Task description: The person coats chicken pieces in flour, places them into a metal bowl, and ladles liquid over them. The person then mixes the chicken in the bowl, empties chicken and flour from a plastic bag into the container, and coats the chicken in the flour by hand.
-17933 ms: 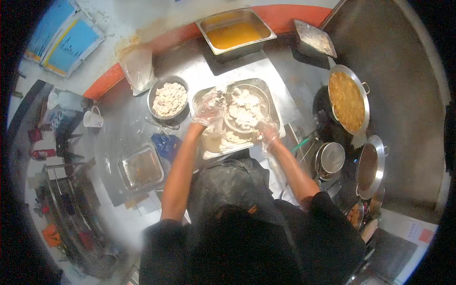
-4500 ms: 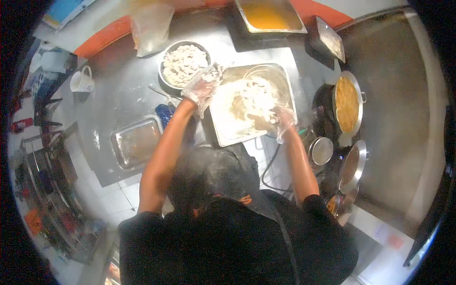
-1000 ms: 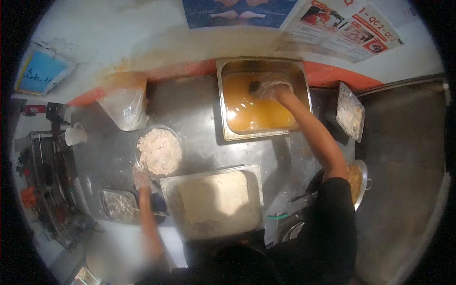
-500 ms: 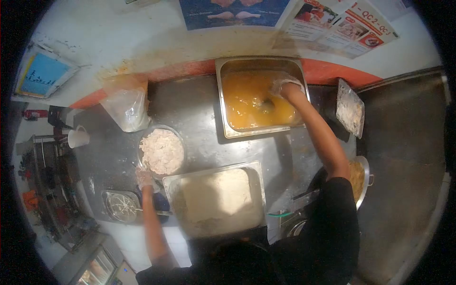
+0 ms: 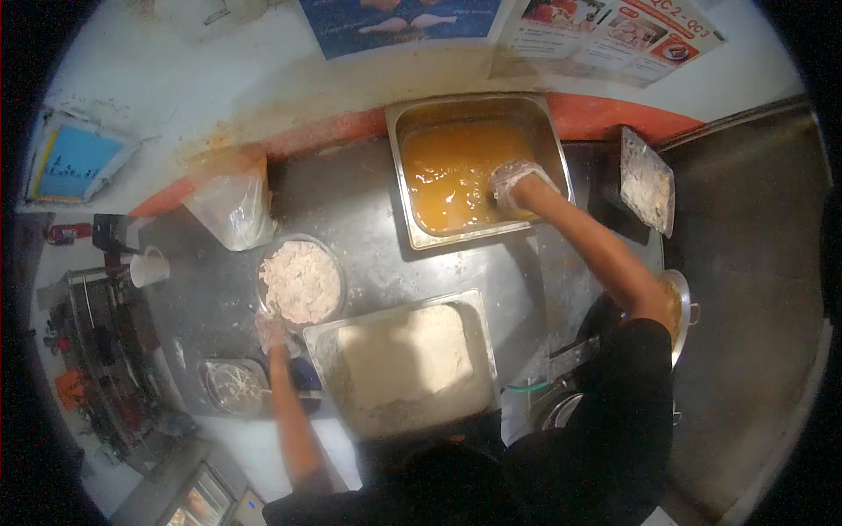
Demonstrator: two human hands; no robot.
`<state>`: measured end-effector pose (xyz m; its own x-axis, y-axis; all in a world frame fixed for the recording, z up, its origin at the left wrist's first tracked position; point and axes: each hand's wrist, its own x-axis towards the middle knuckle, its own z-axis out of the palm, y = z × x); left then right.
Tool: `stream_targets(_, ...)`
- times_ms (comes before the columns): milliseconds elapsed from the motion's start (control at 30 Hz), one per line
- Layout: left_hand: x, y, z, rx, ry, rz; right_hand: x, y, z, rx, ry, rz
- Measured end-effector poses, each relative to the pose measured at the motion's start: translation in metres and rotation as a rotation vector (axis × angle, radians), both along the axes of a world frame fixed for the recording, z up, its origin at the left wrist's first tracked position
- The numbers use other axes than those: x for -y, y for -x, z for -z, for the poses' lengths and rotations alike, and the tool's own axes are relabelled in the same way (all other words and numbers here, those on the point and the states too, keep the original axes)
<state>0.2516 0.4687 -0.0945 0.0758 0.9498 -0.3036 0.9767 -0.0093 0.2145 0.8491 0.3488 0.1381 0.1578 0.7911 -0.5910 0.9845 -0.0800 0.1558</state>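
My left hand [image 5: 273, 333], in a clear plastic glove, grips the near rim of a round bowl [image 5: 343, 285] heaped with pale, flour-coated pieces [image 5: 301, 280]. My right hand [image 5: 517, 182], also gloved, reaches into a deep steel pan [image 5: 412, 238] of orange-brown liquid [image 5: 447, 167]. Its fingers point down at the liquid and are hidden, so I cannot tell what they hold, if anything. Nearest my body, a rectangular metal tray [image 5: 482, 329] contains pale flour [image 5: 403, 351], partly in shadow.
Left are a clear plastic bag [image 5: 237, 210], a white cup [image 5: 150, 266] and a container with a wire strainer or whisk [image 5: 235, 386]. On the right stand a tilted clear container [image 5: 646, 182] and a round pan [image 5: 682, 316] partly behind my arm. Posters [image 5: 605, 35] hang on the wall.
My right hand has moved left and toward me within the steel pan, and the liquid's ripples have shifted. My left hand stays at the bowl. The whole view has shifted slightly.
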Motion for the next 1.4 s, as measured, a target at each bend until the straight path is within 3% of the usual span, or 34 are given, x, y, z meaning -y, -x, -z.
stream_targets(67,0.006,-0.004,-0.008,-0.329,-0.113,0.351,0.002,0.000,-0.009,0.046,0.027,0.039)
stream_targets(100,0.006,-0.017,-0.025,-0.329,-0.113,0.352,0.000,-0.002,-0.024,0.010,-0.005,0.064)
stream_targets(167,0.003,-0.047,-0.067,0.143,0.134,-0.238,0.002,-0.014,-0.026,-0.029,-0.038,0.092)
stream_targets(200,0.004,-0.042,-0.063,0.143,0.134,-0.238,0.009,-0.029,-0.013,-0.006,-0.271,0.047)
stream_targets(267,0.009,-0.028,-0.046,-0.381,-0.027,0.335,0.020,-0.032,-0.020,0.034,-0.580,0.009)
stream_targets(300,0.004,-0.026,-0.036,-0.375,-0.024,0.339,0.022,-0.030,-0.027,0.040,-0.576,0.011)
stream_targets(333,-0.003,-0.026,-0.033,-0.047,0.054,0.051,0.024,-0.029,-0.031,0.019,-0.599,0.150)
stream_targets(400,-0.004,-0.028,-0.030,0.280,0.131,-0.237,0.028,-0.026,-0.043,-0.055,-0.688,0.333)
stream_targets(500,0.004,-0.038,-0.046,0.280,-0.016,-0.185,0.031,-0.033,-0.018,-0.009,-0.785,0.431)
stream_targets(533,0.002,-0.037,-0.040,0.183,-0.064,-0.191,0.022,-0.034,-0.006,-0.318,-0.761,0.750)
stream_targets(600,-0.001,-0.032,-0.030,0.086,-0.122,-0.203,0.020,-0.036,0.014,-0.275,-0.826,0.689)
stream_targets(667,0.001,-0.024,-0.018,0.336,-0.250,-0.166,0.018,-0.036,0.030,-0.229,-0.889,0.624)
stream_targets(767,-0.007,-0.018,-0.010,0.361,-0.162,-0.148,0.025,-0.027,0.048,-0.927,-0.956,1.046)
stream_targets(800,-0.008,-0.020,-0.016,0.362,-0.163,-0.147,0.028,-0.025,0.041,-0.927,-0.958,1.047)
stream_targets(867,-0.010,-0.023,-0.027,0.244,0.131,-0.272,0.036,-0.023,0.026,-1.848,-0.657,1.308)
stream_targets(900,-0.007,-0.023,-0.031,0.244,0.128,-0.273,0.037,-0.019,0.020,-1.851,-0.657,1.305)
stream_targets(967,-0.002,-0.025,-0.039,0.273,0.099,-0.082,0.038,-0.010,0.007,-2.251,-0.542,1.301)
stream_targets(1000,0.000,-0.030,-0.047,0.283,0.088,-0.018,0.037,-0.001,-0.003,-2.252,-0.545,1.298)
stream_targets(1067,0.010,-0.064,-0.093,0.286,0.060,-0.331,0.035,0.017,-0.023,-2.097,-0.796,1.323)
stream_targets(1167,-0.001,-0.042,-0.050,0.203,0.074,-0.341,0.030,0.013,-0.014,-2.204,-0.730,1.337)
stream_targets(1200,0.001,-0.036,-0.049,0.202,0.069,-0.343,0.021,0.018,-0.006,-2.079,-0.921,1.452)
stream_targets(1233,0.003,-0.031,-0.047,0.171,0.036,-0.174,0.018,0.014,-0.004,-2.082,-0.918,1.449)
stream_targets(1300,0.005,-0.028,-0.045,0.142,0.004,-0.006,0.015,0.001,-0.004,-0.802,-0.811,0.943)
stream_targets(1333,0.003,-0.032,-0.045,0.218,0.061,-0.171,0.014,-0.002,0.000,-0.538,-0.853,0.606)
stream_targets(1367,0.002,-0.034,-0.046,0.292,0.117,-0.335,0.012,-0.006,0.002,-0.537,-0.854,0.604)
stream_targets(1400,0.002,-0.033,-0.043,0.294,0.116,-0.336,0.009,-0.006,-0.006,-0.316,-0.729,0.610)
